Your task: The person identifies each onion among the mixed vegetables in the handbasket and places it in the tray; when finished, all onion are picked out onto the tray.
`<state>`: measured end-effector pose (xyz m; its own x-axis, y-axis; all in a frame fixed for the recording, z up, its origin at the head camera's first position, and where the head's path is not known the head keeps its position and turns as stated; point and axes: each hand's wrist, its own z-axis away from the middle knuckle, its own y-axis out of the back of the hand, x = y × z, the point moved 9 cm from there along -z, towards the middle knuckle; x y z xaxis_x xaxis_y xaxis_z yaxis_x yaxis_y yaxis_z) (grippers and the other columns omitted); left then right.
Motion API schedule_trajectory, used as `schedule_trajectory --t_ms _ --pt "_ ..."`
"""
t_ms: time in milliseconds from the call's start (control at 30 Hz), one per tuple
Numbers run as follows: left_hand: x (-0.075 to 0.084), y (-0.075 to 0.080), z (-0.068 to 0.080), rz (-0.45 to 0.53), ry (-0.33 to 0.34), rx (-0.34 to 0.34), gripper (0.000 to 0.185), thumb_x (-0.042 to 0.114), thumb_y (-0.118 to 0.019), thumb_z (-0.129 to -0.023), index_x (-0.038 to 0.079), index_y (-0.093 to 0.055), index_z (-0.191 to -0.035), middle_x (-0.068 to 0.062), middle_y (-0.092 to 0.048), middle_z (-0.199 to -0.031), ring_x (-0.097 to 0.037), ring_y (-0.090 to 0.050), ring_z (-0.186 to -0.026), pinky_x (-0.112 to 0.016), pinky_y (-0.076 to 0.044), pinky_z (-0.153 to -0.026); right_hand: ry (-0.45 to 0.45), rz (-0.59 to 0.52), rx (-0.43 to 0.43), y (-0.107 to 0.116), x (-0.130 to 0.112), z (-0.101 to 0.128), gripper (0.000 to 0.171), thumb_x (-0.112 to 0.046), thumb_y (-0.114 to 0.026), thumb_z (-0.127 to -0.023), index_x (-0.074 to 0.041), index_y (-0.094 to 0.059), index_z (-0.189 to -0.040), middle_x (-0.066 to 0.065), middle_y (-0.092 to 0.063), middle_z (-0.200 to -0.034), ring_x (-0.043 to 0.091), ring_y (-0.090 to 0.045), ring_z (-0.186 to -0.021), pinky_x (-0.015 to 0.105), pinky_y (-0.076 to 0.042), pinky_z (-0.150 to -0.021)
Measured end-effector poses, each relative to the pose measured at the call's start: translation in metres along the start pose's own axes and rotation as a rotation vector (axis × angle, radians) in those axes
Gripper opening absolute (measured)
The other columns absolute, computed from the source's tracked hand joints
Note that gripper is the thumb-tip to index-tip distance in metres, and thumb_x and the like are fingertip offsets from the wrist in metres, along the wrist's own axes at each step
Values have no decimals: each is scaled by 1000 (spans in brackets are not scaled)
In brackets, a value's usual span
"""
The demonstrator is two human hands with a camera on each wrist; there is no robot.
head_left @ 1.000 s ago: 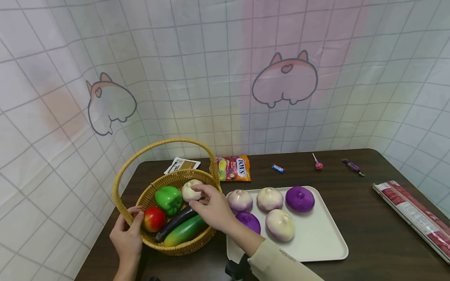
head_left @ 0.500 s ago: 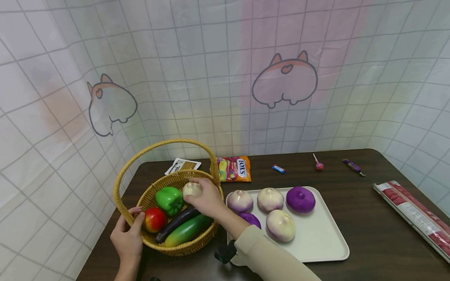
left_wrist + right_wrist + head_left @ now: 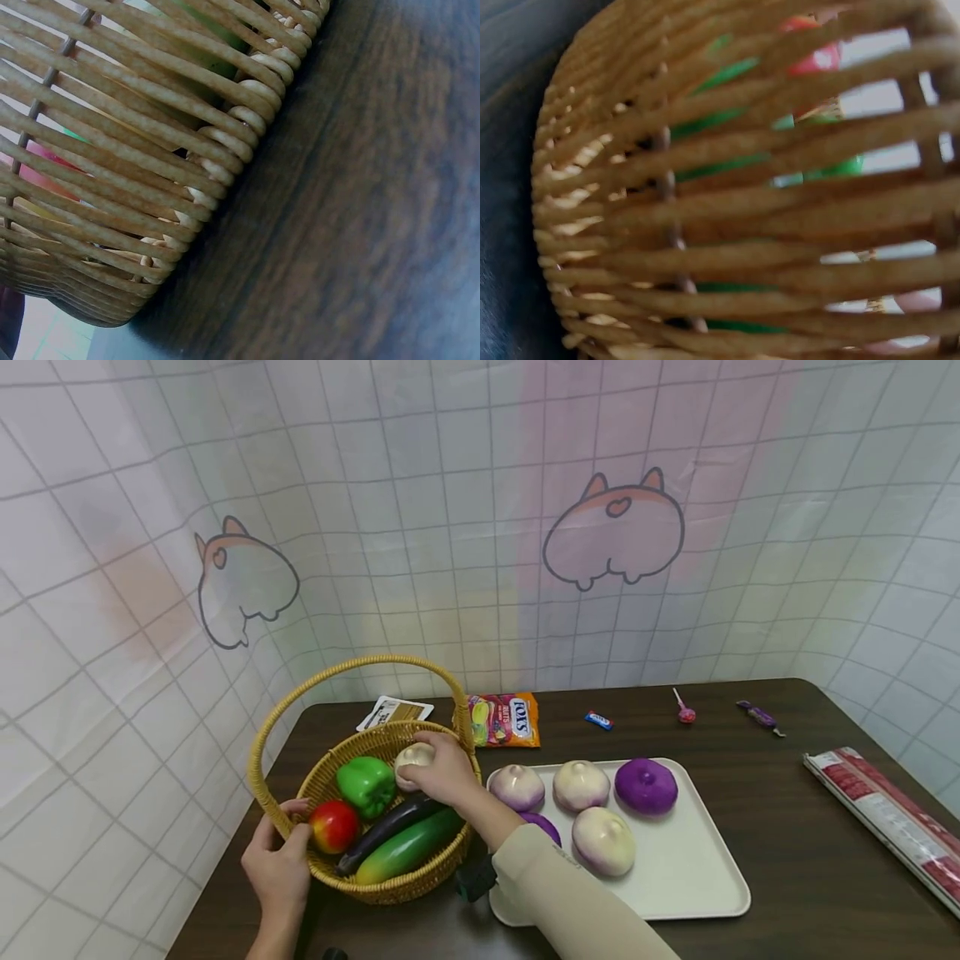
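A yellow wicker basket (image 3: 390, 893) with a tall handle stands at the left of the table. At its left side my left hand (image 3: 279, 868) grips the rim by the foot of the handle, thumb toward the inside. Inside, my right hand (image 3: 450, 774) holds a pale onion (image 3: 412, 763) from its right side, fingers and thumb around it. Beside that onion lie a green bell pepper (image 3: 367, 785), a red-yellow apple (image 3: 334, 827), a dark eggplant (image 3: 390, 828) and a green cucumber-like vegetable (image 3: 411, 850). Both wrist views show mostly the woven basket wall (image 3: 127, 127), hiding the fingers.
Right of the basket, a white tray (image 3: 682, 877) carries several pale and purple onions (image 3: 646, 787). Behind are a FOX'S candy bag (image 3: 504, 720), a flat packet (image 3: 393, 712), a small blue candy (image 3: 599, 720), a lollipop (image 3: 685, 713) and a purple-wrapped candy (image 3: 760, 716). A long red-white package (image 3: 885, 822) lies right.
My right hand has moved slightly up and closed around the pale onion in the basket. My left hand keeps its grip on the rim. The whole head view has shifted slightly.
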<state>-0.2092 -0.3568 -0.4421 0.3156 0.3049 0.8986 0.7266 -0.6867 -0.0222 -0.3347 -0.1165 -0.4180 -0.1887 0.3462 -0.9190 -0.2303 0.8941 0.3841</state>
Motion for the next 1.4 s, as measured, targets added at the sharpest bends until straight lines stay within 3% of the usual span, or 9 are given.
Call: schedule_trajectory --t_ms 367,700,1033,1200,1400 --pt "1 2 -1 -78 12 -4 33 -14 -59 -78 4 -75 -100 -7 -73 -98 -5 -62 -94 -13 -43 -78 -41 -5 -167 -14 6 -6 73 -23 -77 -79 -6 -47 -144 15 -46 -142 27 -56 -106 41 -47 -88" --pt "2 2 0 -73 -24 -4 31 -13 -60 -79 4 -75 -100 -12 -73 -101 -5 -63 -95 -13 -44 -78 21 30 -80 -7 1 -8 62 -19 -78 -77 -6 -57 -133 15 -53 -128 25 -57 -98 38 -48 -81" --pt "-3 1 -2 -86 -27 -2 27 -12 -63 -80 2 -74 -100 -16 -72 -101 -6 -63 -95 -14 -44 -80 19 178 -90 -12 1 -12 74 -21 -81 -73 -7 -49 -139 18 -51 -125 26 -55 -98 39 -48 -81" --pt "-1 1 -1 -74 -39 -3 27 -13 -63 -80 2 -74 -99 -16 -72 -101 -5 -63 -96 -14 -44 -80 14 239 -90 -15 2 -13 65 -21 -81 -74 -8 -55 -131 17 -49 -123 25 -53 -96 38 -46 -81" --pt "1 2 -1 -57 -44 -10 26 -13 -63 -80 2 -74 -99 -15 -72 -101 -6 -63 -97 -15 -44 -81 39 217 -90 -16 1 -15 55 -15 -80 -75 -11 -59 -125 14 -44 -127 23 -54 -94 35 -47 -80"
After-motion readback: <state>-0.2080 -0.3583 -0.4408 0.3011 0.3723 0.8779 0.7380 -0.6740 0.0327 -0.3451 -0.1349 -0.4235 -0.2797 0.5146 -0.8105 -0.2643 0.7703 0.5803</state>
